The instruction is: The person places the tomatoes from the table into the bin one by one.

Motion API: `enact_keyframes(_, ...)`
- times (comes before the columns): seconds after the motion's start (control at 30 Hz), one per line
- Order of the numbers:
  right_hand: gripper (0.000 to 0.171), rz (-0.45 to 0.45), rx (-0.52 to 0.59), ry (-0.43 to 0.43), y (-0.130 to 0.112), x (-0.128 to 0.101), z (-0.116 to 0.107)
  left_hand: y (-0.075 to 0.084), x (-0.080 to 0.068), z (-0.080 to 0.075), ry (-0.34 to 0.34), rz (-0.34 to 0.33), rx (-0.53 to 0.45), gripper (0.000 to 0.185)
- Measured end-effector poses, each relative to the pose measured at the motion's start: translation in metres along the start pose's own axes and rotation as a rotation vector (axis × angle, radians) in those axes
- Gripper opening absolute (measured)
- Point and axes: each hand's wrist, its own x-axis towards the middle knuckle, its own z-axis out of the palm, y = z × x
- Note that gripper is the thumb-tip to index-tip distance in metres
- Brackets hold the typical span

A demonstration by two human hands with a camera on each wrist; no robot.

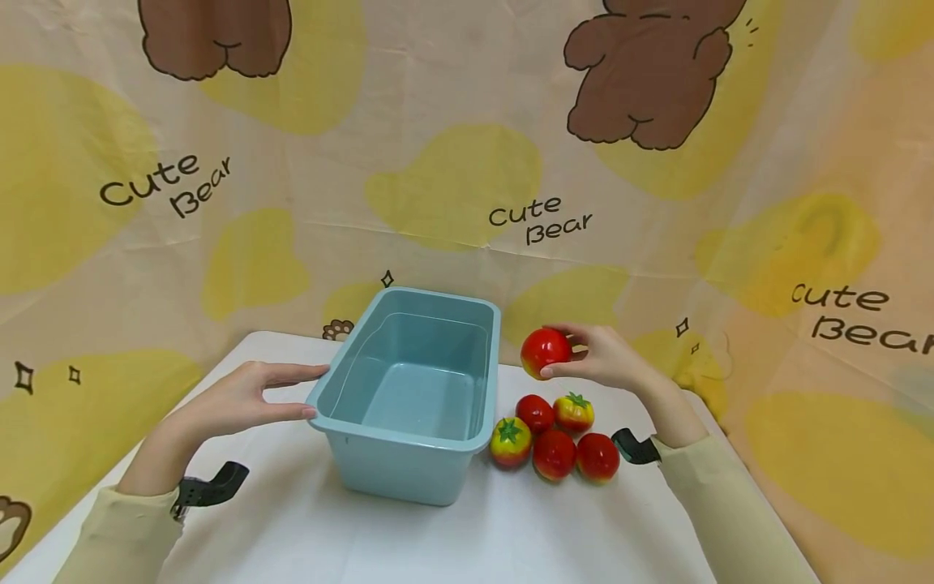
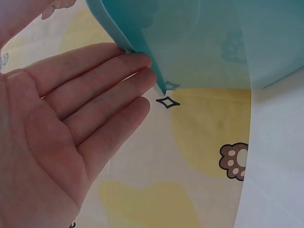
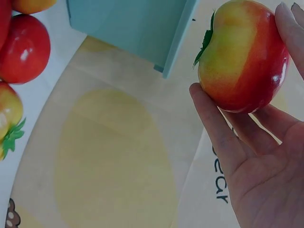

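Head view gives me the full layout, starting with the backdrop (image 1: 452,162), a cloth printed with brown bears, yellow patches and the words "Cute Bear", hanging behind the table (image 1: 511,535), which carries a white cover. On the table stands the bin (image 1: 412,393), a light blue rectangular tub, upright, open side up, nothing visible inside it. My left hand (image 1: 241,399) lies against the bin's left rim, fingers straight; the left wrist view confirms the fingertips (image 2: 137,61) touch the rim edge with the palm flat and released, gripping nothing. My right hand (image 1: 606,357) is raised to the right of the bin, just beside its far right corner, and grasps one tomato (image 1: 546,352) between thumb and curled fingers; that tomato is off the table. In the right wrist view the same tomato (image 3: 242,57) shows red with a yellow-green side and a green leaf cap. Below the right hand, a cluster of five tomatoes (image 1: 554,438) rests on the table just beside the bin's right wall, the pieces touching one another. A black strap (image 1: 212,487) sits on each wrist.
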Motion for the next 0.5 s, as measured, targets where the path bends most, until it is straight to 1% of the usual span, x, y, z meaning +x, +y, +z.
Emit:
enact_keyframes(0.37, 0.069, -0.056, 0.024, -0.014, -0.018, 0.017, 0.003, 0.000, 0.001, 0.000, -0.010, -0.016, -0.012, 0.059)
enact_keyframes(0.5, 0.069, -0.054, 0.016, -0.020, -0.024, 0.022, 0.003, -0.001, 0.001, 0.000, -0.013, -0.021, -0.010, 0.060)
